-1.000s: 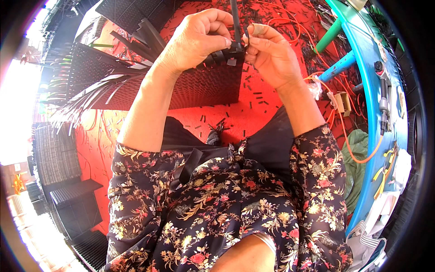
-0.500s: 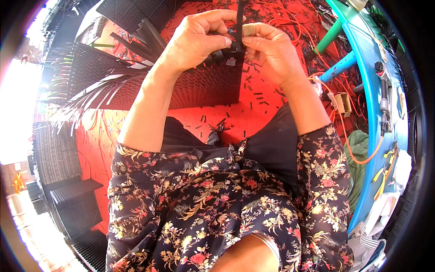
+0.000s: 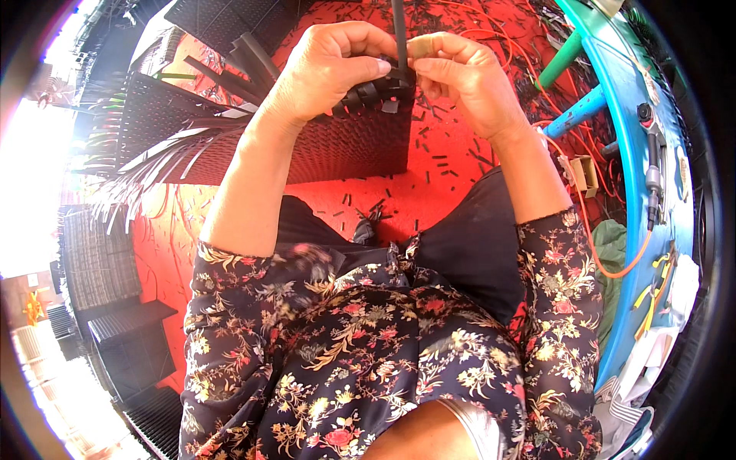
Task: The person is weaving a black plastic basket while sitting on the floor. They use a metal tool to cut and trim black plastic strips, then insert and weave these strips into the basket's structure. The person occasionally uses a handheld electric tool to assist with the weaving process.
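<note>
**At the panel's upper corner: two hands working a dark weaving strip**

Above the lap, both hands meet at the top edge of a dark woven wicker panel (image 3: pixel 337 149), which stands on a red floor (image 3: pixel 429 192) close in front of the seated person, near enough to be worked without reaching. The left hand (image 3: pixel 330 65) is curled shut over the panel's corner, fingers folded down onto the looped strip ends (image 3: pixel 368 92), apparently to pin the weave so it cannot spring loose. The right hand (image 3: pixel 460 77) is closed in a pinch, thumb and forefinger pressed on a small pale tab (image 3: pixel 420 47) just beside an upright dark strip (image 3: pixel 399 31) that rises out of the top of the picture; whether the tab is a tool or part of the strip cannot be told. The strip stands vertical between the two hands, touching the corner, which suits threading it through the weave there.

Loose strip tails (image 3: pixel 153 165) fan out from the panel's left side, left unwoven. Short dark offcuts (image 3: pixel 441 161) lie scattered over the floor. At the right a blue-rimmed table (image 3: pixel 613 100) carries a hand tool (image 3: pixel 652 180), with an orange cable (image 3: pixel 606 261) trailing beneath it
</note>
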Motion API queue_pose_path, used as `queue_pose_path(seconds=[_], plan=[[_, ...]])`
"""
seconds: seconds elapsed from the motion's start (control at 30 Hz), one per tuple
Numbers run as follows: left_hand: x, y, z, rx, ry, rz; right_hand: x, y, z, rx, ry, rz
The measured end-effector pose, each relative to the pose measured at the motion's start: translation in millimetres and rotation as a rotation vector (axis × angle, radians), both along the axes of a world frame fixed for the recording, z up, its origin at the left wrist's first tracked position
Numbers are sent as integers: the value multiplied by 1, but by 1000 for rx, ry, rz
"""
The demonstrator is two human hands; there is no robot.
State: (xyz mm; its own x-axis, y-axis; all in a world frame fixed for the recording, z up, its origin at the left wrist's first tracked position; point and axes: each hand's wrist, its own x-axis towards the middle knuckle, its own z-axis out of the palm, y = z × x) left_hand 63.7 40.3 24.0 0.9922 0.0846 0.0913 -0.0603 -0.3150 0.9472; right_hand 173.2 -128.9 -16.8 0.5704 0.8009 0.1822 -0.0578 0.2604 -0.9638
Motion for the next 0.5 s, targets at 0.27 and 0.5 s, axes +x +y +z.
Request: queue_pose_path(seconds=[0.27,0.5], plan=[[0,4,-5,68,70,30,-7,3,-1,7,-5,-154],[2,11,-14,-42,-85,-15,-18,1,0,-30,-143,-125]])
